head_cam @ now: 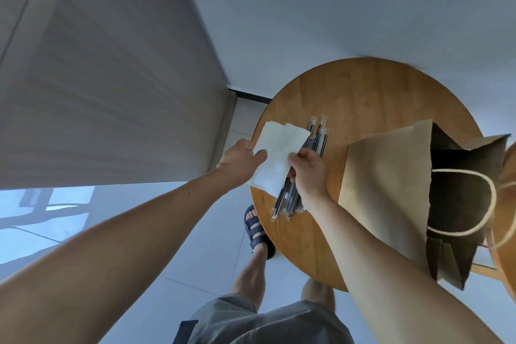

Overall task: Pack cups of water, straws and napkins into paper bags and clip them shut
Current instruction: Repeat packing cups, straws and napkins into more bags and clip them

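A white napkin (275, 153) is lifted over the left part of the round wooden table (363, 92). My left hand (240, 160) pinches its left edge between thumb and fingers. My right hand (308, 173) has its fingers curled at the napkin's right edge, over a bunch of black straws in clear wrappers (293, 193); whether it grips the napkin, the straws or both is hidden. An open brown paper bag (391, 190) with a white cord handle (472, 229) stands at the right, its mouth facing me. No cup shows.
More napkins (282, 127) lie under the lifted one at the table's left edge. A second wooden surface (511, 232) shows at the far right. My sandalled foot (255, 227) stands on the tiled floor below the table. A grey wall rises on the left.
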Demonstrator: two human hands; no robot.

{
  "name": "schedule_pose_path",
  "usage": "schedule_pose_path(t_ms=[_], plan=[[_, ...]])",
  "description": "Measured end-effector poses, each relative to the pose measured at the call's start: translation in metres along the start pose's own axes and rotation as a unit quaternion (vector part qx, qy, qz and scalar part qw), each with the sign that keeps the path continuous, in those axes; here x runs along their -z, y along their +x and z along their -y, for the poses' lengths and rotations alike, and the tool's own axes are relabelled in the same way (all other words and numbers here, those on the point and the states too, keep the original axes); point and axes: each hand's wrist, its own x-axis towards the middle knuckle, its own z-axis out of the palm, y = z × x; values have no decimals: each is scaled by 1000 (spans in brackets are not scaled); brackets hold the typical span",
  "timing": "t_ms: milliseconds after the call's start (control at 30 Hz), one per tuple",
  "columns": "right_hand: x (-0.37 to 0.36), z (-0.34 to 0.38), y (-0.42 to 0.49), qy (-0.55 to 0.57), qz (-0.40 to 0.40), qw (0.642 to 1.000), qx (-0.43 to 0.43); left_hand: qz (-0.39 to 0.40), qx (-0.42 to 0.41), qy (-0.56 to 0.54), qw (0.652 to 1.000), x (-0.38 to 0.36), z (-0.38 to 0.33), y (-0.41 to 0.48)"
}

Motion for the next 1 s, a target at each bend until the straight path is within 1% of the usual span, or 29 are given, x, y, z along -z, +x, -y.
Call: schedule_pose_path(t_ms=[67, 133, 200, 267, 333, 400, 433, 500, 600, 733, 1000], plan=[[6, 4, -3, 57, 40, 997, -13, 21, 8, -51, 998, -1, -3, -1], [10, 6, -6, 64, 44, 997, -21, 38, 6, -97, 995, -3, -3, -3], [15, 2, -6, 56, 18, 998, -35, 32, -1, -128, 991, -7, -2, -4], [20, -8, -4, 23, -31, 999, -31, 21, 7, -159, 987, -12, -2, -5], [27, -23, 1, -64, -95, 993, -12, 16, 17, -194, 981, -16, -1, -6], [33, -37, 7, -200, -142, 969, -24, 15, 16, -206, 978, -18, 2, -6], [35, -43, 9, -267, -139, 953, -39, 17, 12, -203, 979, -19, 3, -6], [36, -51, 9, -366, -106, 923, -59, 27, 8, -200, 979, -19, 5, -7], [34, -55, 9, -441, -102, 890, -59, 38, 12, -203, 978, -17, 7, -10], [32, -52, 12, -471, -96, 875, -57, 44, 31, -207, 977, -14, 7, -10], [34, -42, 8, -461, -95, 878, -83, 29, 45, -204, 978, -15, 6, -20]])
